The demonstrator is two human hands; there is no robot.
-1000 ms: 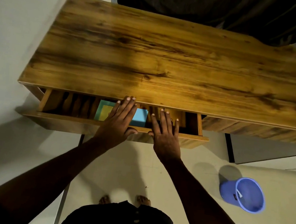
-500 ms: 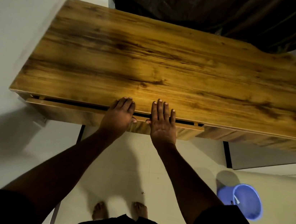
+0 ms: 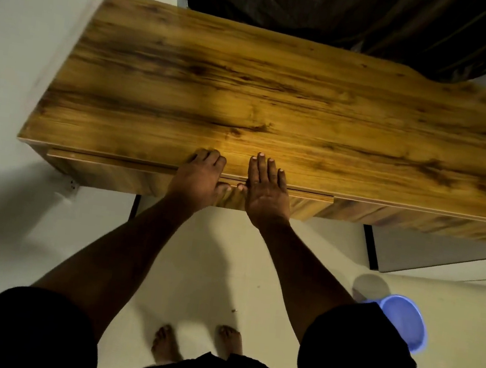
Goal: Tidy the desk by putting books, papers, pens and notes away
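While we are standing at the desk, we are pressing both hands against the drawer, which is sitting nearly flush under the near left edge. The left hand is bending its fingers onto the top, and the right hand is laying its fingers straight and close together.

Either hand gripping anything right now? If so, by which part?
Nothing is held. The left hand and right hand press against the drawer front, fingers reaching over the desk edge.
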